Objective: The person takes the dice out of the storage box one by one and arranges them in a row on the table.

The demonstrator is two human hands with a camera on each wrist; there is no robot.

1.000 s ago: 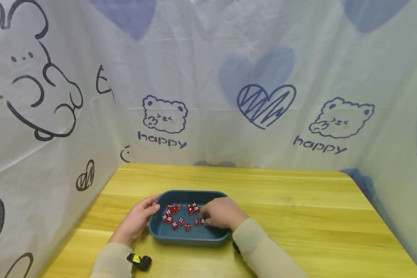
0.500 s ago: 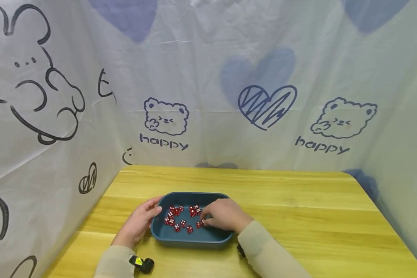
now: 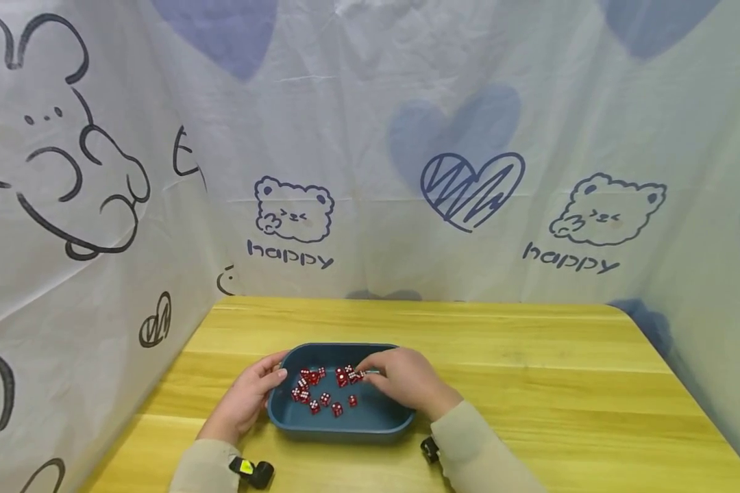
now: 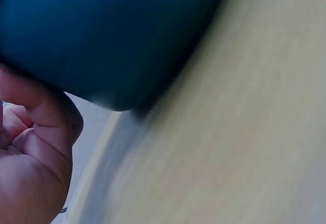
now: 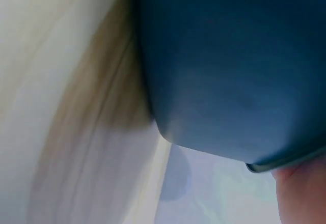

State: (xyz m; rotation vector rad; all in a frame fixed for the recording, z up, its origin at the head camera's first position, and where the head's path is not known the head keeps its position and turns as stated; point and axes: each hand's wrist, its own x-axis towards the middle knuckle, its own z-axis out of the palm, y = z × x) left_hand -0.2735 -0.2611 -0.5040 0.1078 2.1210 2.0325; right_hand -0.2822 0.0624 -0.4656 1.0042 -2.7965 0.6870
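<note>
A dark blue tray (image 3: 345, 428) sits on the yellow wooden table (image 3: 530, 383) with several red dice (image 3: 314, 398) scattered inside. My left hand (image 3: 275, 366) grips the tray's left rim, thumb over the edge. My right hand (image 3: 365, 374) reaches into the far right part of the tray and appears to pinch one red die (image 3: 357, 375) beside a small cluster. The left wrist view shows the tray's outer wall (image 4: 112, 35) with my curled fingers (image 4: 35, 147) against it. Only the tray's blurred outer wall (image 5: 229, 66) fills the right wrist view.
White printed cloth (image 3: 370, 171) with bears and hearts walls the table at the back and on both sides. Bare tabletop stretches to the right of the tray. A small black device (image 3: 253, 472) sits at my left wrist and another (image 3: 429, 448) at my right wrist.
My right hand has moved from the tray's near right side toward its far side, taking one die along. The left hand has stayed on the rim.
</note>
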